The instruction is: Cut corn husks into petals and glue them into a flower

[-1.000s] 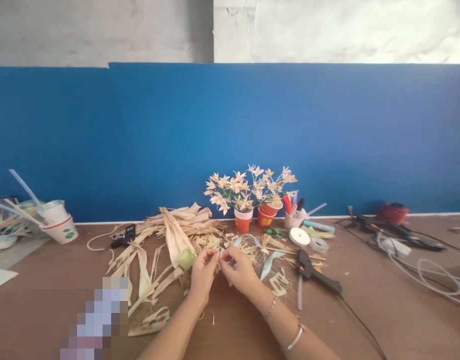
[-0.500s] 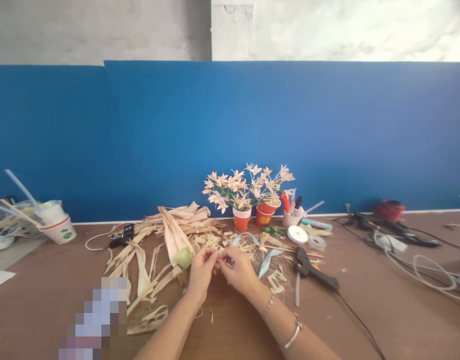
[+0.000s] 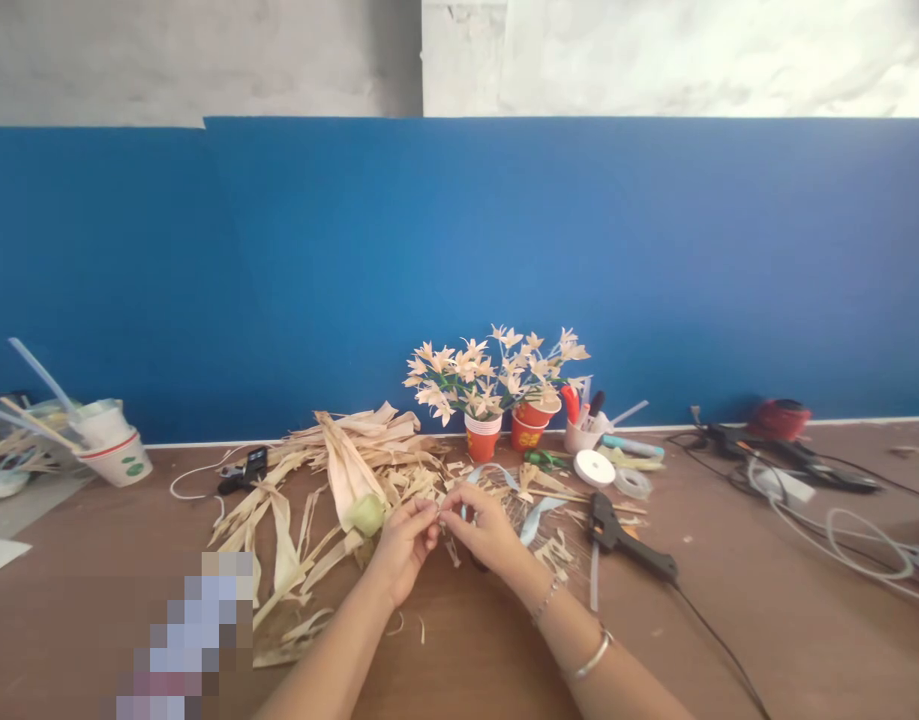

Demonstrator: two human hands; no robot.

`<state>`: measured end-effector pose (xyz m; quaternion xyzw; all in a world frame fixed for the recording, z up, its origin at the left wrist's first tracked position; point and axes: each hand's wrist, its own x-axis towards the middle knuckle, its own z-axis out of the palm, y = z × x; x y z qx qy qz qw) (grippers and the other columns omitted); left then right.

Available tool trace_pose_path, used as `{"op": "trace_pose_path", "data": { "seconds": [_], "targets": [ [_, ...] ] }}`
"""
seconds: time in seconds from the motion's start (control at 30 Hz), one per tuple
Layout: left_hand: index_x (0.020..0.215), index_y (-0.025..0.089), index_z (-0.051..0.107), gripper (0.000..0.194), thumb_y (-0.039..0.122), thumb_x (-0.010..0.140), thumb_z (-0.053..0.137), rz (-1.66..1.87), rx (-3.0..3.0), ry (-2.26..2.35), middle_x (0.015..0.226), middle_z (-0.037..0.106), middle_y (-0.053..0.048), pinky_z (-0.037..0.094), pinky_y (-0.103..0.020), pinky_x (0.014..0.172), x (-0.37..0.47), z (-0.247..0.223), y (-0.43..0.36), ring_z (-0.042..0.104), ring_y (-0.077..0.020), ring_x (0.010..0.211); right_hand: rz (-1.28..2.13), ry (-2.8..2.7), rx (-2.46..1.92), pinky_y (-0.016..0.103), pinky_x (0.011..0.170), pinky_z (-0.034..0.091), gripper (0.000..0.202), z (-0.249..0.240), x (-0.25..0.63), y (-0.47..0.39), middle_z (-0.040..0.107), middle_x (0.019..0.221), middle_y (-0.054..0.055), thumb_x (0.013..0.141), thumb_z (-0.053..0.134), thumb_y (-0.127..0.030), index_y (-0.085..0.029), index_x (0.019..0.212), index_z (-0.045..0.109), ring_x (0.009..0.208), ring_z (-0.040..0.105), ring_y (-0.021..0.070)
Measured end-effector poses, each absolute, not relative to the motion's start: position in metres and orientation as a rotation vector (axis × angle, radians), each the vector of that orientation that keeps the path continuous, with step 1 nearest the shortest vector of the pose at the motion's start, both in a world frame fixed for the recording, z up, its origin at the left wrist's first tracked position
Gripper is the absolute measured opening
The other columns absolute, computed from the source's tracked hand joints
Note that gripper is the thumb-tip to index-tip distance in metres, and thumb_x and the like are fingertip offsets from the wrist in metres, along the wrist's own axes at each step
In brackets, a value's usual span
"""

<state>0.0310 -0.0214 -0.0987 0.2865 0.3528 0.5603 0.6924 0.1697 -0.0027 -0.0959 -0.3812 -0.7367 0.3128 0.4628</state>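
Observation:
My left hand and my right hand meet over the table, thumbs and forefingers pinched together tip to tip. Whatever small pale thing lies between the fingertips is too tiny and covered to name. Beside my left hand is a round green lump at the base of a broad dried corn husk. Behind both hands lie cut husk scraps. To the right of my right hand lies a pale blue ribbon.
Husk flowers stand in red paper cups at the back. A glue gun with its cord, a white spool and clear tape lie to the right. Farther right are tangled cables. A white cup stands left.
My hands stay together in a pinch, with the right wrist shifted slightly right and the fingers turned a little. A small pale strip now shows below the fingertips.

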Motion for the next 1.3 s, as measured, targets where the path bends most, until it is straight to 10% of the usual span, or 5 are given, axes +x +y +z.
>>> {"op": "trace_pose_path", "data": {
  "seconds": [1.3],
  "targets": [
    [0.060, 0.016, 0.055, 0.019, 0.029, 0.060, 0.070, 1.237, 0.993, 1.130, 0.046, 0.052, 0.004, 0.030, -0.018, 0.037, 0.0342, -0.1036, -0.0212, 0.042, -0.0071, 0.038, 0.385, -1.867, -1.074, 0.028, 0.066, 0.041, 0.006, -0.0982, 0.1786, 0.0049, 0.060, 0.073, 0.002, 0.074, 0.053, -0.015, -0.019, 0.073, 0.056, 0.070, 0.053, 0.0168]
  ]
}}
